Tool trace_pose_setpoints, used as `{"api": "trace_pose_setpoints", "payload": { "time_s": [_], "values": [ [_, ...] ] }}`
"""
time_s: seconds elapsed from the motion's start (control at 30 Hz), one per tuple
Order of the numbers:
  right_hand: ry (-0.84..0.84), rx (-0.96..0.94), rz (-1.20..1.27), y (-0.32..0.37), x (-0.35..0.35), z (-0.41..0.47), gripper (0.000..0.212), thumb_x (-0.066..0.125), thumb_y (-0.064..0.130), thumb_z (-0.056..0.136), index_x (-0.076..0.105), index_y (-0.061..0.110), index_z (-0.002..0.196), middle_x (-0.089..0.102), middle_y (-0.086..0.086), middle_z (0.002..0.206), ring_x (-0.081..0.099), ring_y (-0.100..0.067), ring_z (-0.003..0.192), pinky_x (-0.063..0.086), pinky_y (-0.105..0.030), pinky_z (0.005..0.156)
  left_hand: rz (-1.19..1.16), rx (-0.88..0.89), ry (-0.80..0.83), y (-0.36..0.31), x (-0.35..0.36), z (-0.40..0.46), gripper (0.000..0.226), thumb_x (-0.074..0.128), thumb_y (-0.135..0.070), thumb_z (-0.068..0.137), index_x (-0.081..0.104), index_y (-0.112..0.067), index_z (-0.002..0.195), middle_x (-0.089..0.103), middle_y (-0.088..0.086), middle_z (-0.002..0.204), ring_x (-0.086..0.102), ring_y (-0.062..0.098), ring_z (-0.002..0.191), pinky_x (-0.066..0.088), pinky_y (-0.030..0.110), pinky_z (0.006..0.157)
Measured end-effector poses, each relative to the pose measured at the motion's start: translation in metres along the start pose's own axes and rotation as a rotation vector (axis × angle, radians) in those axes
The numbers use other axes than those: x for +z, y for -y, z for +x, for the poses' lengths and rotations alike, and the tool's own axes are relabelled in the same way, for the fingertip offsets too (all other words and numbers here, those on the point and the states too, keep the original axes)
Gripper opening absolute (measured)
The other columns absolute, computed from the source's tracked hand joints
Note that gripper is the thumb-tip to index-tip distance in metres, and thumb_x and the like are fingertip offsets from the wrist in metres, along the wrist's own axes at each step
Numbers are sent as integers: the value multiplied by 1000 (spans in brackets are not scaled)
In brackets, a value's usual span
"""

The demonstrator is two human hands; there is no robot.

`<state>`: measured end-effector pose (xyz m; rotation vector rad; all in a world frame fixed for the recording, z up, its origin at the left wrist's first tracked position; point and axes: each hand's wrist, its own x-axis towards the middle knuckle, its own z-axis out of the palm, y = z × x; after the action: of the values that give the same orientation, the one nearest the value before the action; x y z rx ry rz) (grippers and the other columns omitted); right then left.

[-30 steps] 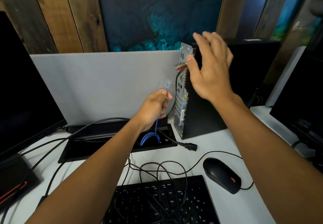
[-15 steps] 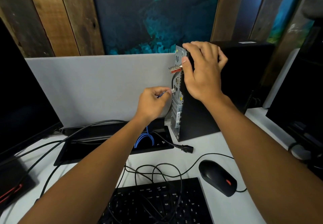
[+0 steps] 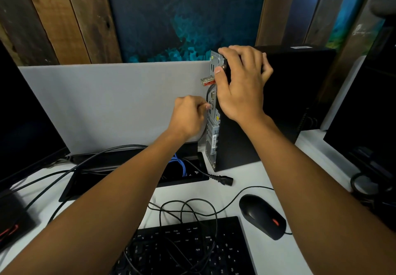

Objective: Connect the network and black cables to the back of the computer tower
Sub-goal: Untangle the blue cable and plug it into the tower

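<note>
1. Gripping the top rear corner of the computer tower point(image 3: 278, 107), the right hand point(image 3: 242, 86) sits right of the frame's centre, its fingers curled over the top edge and its thumb pressed against the silver back panel point(image 3: 212, 124).
2. The tower stands upright on the white desk point(image 3: 267, 180), its black side facing the camera and its back panel turned toward the left of the frame.
3. The left hand point(image 3: 188, 116), at mid-frame just left of the back panel, has its fingers bunched tightly with the fingertips at a port about halfway up the panel. It appears to pinch the network cable's plug there, but the plug itself is hidden by the fingers.
4. The blue network cable point(image 3: 179, 166) shows only below the left forearm, looping out of the black cable tray point(image 3: 132, 176) set in the desk at centre left.
5. The black cable point(image 3: 211, 175) lies loose on the desk below the tower, its plug point(image 3: 225, 180) resting apart from the back panel and just beside the tray's right end.
6. A thin dark cable curves beside the panel, above the left hand.
7. A black mouse point(image 3: 262, 216) lies at lower right, and a black keyboard point(image 3: 188, 249) at bottom centre has thin cords looped over it.
8. A dark monitor point(image 3: 25, 113) fills the left edge, and a grey partition point(image 3: 111, 105) stands behind the desk.
</note>
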<state>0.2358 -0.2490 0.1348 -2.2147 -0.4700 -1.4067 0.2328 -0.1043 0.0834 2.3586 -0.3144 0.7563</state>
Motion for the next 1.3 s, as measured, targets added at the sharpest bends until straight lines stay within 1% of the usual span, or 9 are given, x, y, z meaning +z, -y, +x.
{"api": "trace_pose_setpoints", "payload": {
  "time_s": [0.3, 0.37, 0.43, 0.5, 0.6, 0.8, 1.0, 1.17, 1.3],
  "values": [
    [-24, 23, 43, 7, 1, 0, 37, 56, 33, 93, 65, 23, 127, 60, 0, 130, 48, -23, 134, 18, -54, 121, -43, 4, -1, -3, 2, -2, 21, 63, -14, 98, 78, -6, 86, 62, -5, 58, 54, 5, 50, 38, 2, 62],
    [0, 19, 63, 5, -2, -1, 40, 54, 32, 95, 64, 21, 132, 59, -1, 135, 46, -24, 138, 18, -54, 122, -131, -20, 52, -2, 2, -11, 23, 62, -25, 100, 77, -12, 111, 76, -4, 84, 68, 4, 72, 48, 8, 76],
    [6, 21, 107, 5, -7, -8, 45, 55, 30, 96, 60, 17, 140, 54, -6, 146, 40, -27, 145, 22, -53, 121, -175, -88, 70, 12, -2, -27, 35, 57, -32, 103, 66, -16, 133, 69, -11, 121, 63, -2, 106, 46, 13, 94],
    [-32, 31, 144, 6, -15, -31, 51, 61, 26, 93, 58, 13, 142, 49, -13, 151, 39, -32, 145, 31, -48, 116, -164, -188, 9, 37, -10, -53, 29, 58, -26, 102, 70, -17, 127, 69, -12, 116, 64, 3, 103, 49, 19, 93],
    [-42, 39, 223, 7, -21, -90, 42, 69, 18, 89, 65, 8, 129, 54, -17, 132, 51, -31, 121, 44, -45, 99, 58, -238, 80, 82, -18, -99, 18, 62, -11, 94, 77, -15, 105, 75, -1, 83, 68, 17, 76, 54, 28, 82],
    [313, 46, 478, 8, -9, -170, 8, 63, 13, 93, 70, 9, 90, 55, 2, 88, 54, -17, 70, 49, -44, 62, 250, -222, 355, 127, -1, -132, 34, 63, -16, 97, 68, -17, 130, 74, 12, 116, 67, 32, 109, 52, 37, 99],
    [484, 144, 512, 5, -10, -192, 11, 61, 23, 90, 67, 19, 82, 50, 13, 79, 52, -14, 64, 50, -41, 60, 360, -306, 448, 135, 17, -127, 32, 63, -4, 81, 81, -28, 94, 75, 4, 96, 68, 32, 92, 58, 39, 85],
    [550, 188, 505, 3, -6, -206, 10, 61, 26, 90, 66, 23, 82, 51, 15, 77, 50, -14, 64, 50, -39, 61, 536, -406, 561, 131, 20, -108, 21, 62, -10, 85, 74, -13, 103, 66, 18, 106, 65, 42, 100, 57, 40, 87],
    [564, 211, 510, 2, -4, -213, 15, 57, 30, 89, 67, 22, 81, 52, 13, 77, 50, -15, 63, 50, -37, 60, 454, -285, 728, 139, 23, -100, 17, 60, -21, 93, 74, -12, 92, 70, 7, 95, 63, 31, 100, 46, 33, 91]
  ]
}}
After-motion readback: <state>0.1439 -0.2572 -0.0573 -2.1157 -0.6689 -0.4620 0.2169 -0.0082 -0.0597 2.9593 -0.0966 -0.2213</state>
